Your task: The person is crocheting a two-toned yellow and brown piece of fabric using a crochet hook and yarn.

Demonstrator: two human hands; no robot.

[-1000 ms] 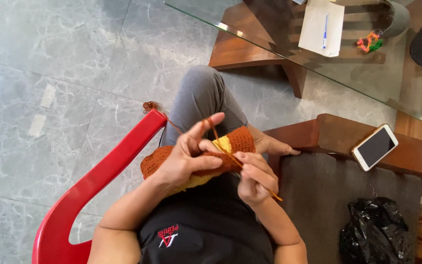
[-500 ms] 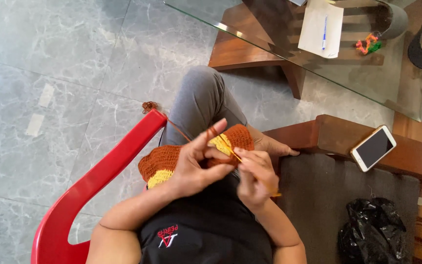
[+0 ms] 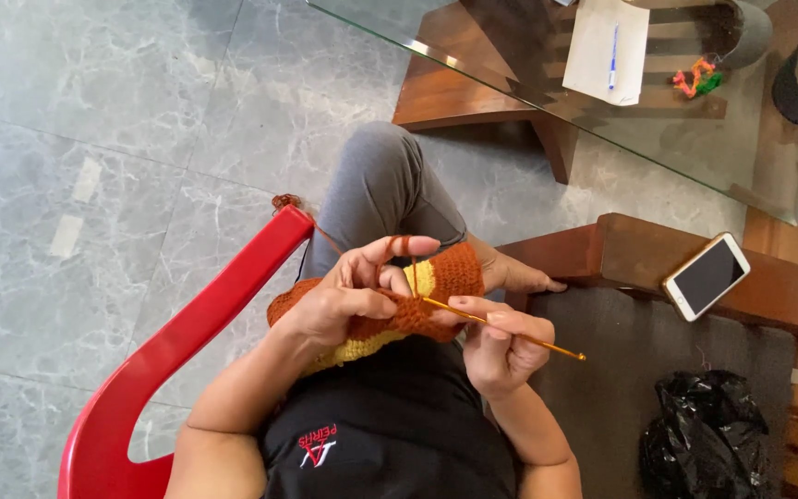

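Observation:
My left hand [image 3: 348, 298] grips an orange and yellow crocheted piece [image 3: 450, 273] over my lap, its index finger raised with orange yarn [image 3: 410, 263] looped over it. In my right hand [image 3: 499, 346] I pinch a slim golden crochet hook [image 3: 510, 331], its tip pushed into the fabric's edge next to my left thumb. The yarn strand runs left to the red chair's arm [image 3: 233, 296]. I sit with one grey-trousered knee [image 3: 380, 176] drawn up.
A phone [image 3: 706, 275] lies on a wooden armrest [image 3: 621, 254] to the right, and a black plastic bag [image 3: 708, 434] sits on the dark seat below it. A glass table [image 3: 528, 83] ahead carries paper with a blue pen [image 3: 612, 46] and a colourful yarn bit [image 3: 697, 79]. Grey marble floor [image 3: 122, 120] lies to the left.
My left hand lowered and turned the piece; the index finger now stands up with yarn over it. The hook has swung out to the right, its tip in the fabric.

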